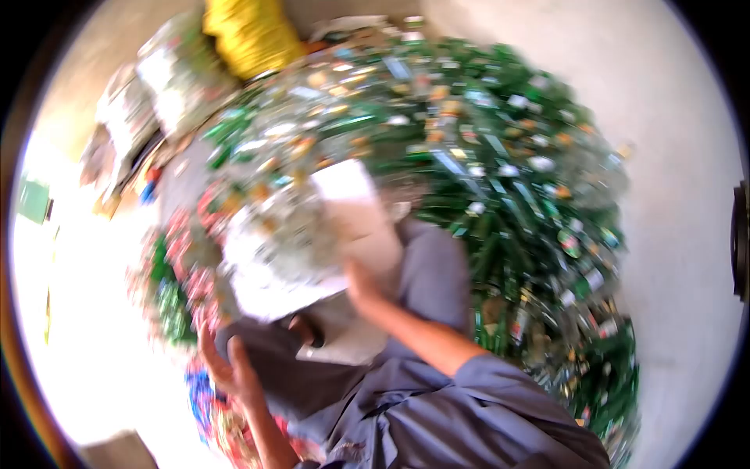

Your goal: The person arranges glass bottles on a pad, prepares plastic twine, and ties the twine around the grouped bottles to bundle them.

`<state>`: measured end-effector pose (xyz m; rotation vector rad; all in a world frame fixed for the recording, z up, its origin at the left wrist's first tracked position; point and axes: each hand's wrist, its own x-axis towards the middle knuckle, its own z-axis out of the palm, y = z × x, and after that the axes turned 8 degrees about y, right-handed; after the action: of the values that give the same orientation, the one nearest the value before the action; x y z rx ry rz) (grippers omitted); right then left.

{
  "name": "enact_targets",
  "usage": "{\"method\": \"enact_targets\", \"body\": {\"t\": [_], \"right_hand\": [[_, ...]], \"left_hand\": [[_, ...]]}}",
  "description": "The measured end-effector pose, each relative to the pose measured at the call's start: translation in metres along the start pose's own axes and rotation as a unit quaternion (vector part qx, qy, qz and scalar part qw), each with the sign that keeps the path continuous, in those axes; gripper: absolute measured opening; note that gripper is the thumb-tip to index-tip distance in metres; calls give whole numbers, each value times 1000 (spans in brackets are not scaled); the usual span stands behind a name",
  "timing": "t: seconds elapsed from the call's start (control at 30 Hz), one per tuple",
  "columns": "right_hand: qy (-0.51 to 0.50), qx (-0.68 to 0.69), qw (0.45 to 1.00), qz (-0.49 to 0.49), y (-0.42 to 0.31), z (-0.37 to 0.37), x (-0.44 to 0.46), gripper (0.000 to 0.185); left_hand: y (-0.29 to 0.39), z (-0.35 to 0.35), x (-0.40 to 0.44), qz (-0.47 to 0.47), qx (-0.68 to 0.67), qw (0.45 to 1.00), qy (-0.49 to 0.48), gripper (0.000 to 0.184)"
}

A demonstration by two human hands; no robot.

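Note:
My left hand (228, 374) is raised beside my left knee, its fingers apart and nothing in it. My right hand (359, 288) is at the near edge of a pale flat panel, perhaps cardboard (367, 227). Motion blur smears its fingers, so I cannot tell whether they grip anything. Left of that panel sits an open white bag (262, 301), with a heap of clear, crumpled-looking pieces (285, 230) in it. The bag is in front of my folded legs (433, 273), close to my right hand.
A large pile of green and clear bottles (500, 180) spreads ahead and to the right, up to a pale wall (680, 234). Full clear sacks (183, 78) and a yellow sack (254, 39) stand at the back left. Pink and red pieces (183, 258) lie on the left.

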<state>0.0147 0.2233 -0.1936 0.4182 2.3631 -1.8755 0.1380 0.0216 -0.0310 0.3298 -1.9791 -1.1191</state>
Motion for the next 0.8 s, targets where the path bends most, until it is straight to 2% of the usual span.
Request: {"method": "enact_targets", "body": {"t": [0.03,0.07,0.1,0.17,0.2,0.23,0.3,0.4,0.5,0.6,0.7,0.77,0.8], "right_hand": [[13,-11,1000,5,1,0,2,51],[5,35,999,33,-4,-4,1,51],[-4,2,998,64,6,-1,8,52],[5,73,994,83,19,2,13,52],[-3,85,991,106,25,-2,17,51],[-9,96,987,129,31,-3,22,50],[-4,132,978,159,17,-8,16,57],[-23,165,970,178,26,-12,24,67],[-27,153,970,189,19,-13,25,73],[-27,135,970,199,18,-16,28,73],[-10,111,976,184,18,-14,30,70],[-12,101,979,178,20,-13,32,70],[-11,98,979,179,19,-13,32,70]], "left_hand": [[4,-13,-4,61,79,995,10,46],[7,-26,-6,105,149,983,8,47],[5,-41,-11,145,215,966,-1,48],[-20,-63,-36,64,249,966,28,46],[-28,-68,-48,9,197,979,56,44],[-30,-71,-61,-101,110,983,104,31],[-42,-88,-87,-254,16,953,166,23],[-38,-98,-102,-312,-106,921,207,16],[-8,-102,-80,-257,-113,937,205,18],[27,-105,-44,-138,-179,952,205,30],[63,-108,-15,-81,-341,927,135,44],[86,-108,2,5,-441,895,66,51],[97,-108,9,32,-454,889,51,47]]}}
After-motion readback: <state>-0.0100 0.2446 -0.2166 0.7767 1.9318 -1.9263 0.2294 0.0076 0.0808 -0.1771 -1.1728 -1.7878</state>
